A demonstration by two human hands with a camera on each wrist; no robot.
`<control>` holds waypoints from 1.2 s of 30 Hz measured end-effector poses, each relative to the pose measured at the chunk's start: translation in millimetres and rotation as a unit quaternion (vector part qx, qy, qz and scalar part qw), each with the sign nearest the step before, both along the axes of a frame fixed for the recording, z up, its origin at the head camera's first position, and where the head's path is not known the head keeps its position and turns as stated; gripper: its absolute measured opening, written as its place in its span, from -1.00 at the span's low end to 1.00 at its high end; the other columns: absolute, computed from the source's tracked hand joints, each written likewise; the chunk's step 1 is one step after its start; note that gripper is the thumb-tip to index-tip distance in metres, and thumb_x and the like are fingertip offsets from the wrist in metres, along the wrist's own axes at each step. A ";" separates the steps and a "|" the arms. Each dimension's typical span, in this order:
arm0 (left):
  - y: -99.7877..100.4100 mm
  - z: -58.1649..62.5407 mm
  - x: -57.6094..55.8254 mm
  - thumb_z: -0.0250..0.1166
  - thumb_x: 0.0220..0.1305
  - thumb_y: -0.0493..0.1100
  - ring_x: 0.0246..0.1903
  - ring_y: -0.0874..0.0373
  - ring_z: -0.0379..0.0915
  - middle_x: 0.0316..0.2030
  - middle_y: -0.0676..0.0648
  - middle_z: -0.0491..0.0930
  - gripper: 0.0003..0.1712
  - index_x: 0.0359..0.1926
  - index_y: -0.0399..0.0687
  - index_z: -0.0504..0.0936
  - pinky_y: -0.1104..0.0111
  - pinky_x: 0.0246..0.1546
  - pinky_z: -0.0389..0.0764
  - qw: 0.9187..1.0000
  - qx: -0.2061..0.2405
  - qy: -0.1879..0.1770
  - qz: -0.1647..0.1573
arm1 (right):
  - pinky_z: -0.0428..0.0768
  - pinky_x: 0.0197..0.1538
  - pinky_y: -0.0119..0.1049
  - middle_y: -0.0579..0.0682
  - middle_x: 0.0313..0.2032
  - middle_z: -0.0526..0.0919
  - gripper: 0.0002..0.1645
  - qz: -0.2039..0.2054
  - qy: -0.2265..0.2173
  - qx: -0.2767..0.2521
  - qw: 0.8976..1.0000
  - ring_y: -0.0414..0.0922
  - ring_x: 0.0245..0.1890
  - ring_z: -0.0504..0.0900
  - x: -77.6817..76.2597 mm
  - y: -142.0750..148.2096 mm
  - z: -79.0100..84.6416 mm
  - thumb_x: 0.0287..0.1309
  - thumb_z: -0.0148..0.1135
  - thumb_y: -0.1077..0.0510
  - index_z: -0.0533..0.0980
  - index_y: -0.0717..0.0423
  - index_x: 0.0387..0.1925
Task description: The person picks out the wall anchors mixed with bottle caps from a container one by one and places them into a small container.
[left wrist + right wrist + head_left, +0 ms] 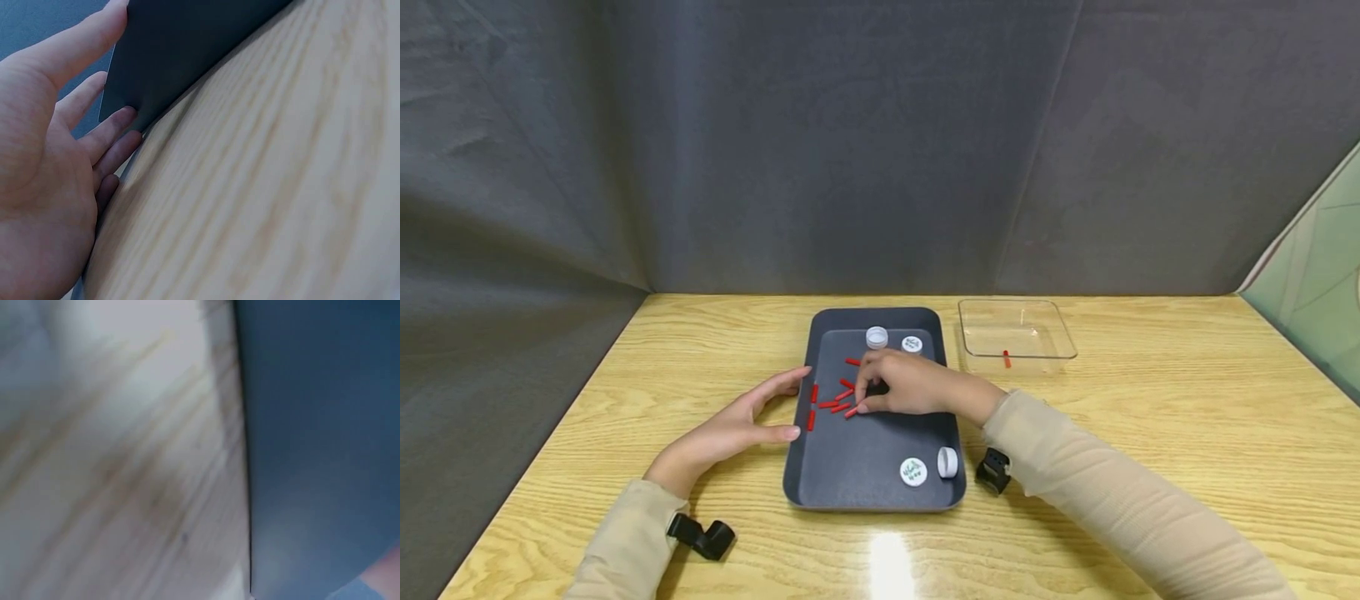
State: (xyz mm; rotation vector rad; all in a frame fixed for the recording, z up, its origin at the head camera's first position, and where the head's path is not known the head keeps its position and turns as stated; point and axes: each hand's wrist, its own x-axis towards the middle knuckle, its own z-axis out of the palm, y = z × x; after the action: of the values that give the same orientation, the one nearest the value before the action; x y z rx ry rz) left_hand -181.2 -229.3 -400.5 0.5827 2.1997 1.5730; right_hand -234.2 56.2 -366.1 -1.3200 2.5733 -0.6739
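Red sticks, head view only

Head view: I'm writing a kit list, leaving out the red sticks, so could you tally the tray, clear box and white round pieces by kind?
Dark tray: 1
Clear box: 1
White round pieces with markings: 2
White round pieces with no visible markings: 2
Total: 6
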 end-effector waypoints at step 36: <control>-0.1 -0.4 0.0 0.41 0.23 -0.14 0.37 -0.15 0.06 0.41 -0.16 0.21 -0.08 0.52 0.04 0.15 -0.19 0.34 -0.05 1.000 0.004 0.008 -0.002 | 0.52 -0.22 -0.20 -0.28 -0.37 0.61 -0.93 -0.103 0.039 -0.086 0.990 -0.23 -0.34 0.53 12.9 82.4 39.7 0.20 0.40 0.15 0.63 -0.08 -0.30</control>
State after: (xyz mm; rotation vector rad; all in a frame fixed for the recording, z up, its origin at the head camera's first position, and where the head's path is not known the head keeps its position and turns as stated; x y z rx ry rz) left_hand -181.2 -229.4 -400.8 0.6023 2.2028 1.5827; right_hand -221.3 138.6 -326.3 -1.1574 2.7952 -0.9148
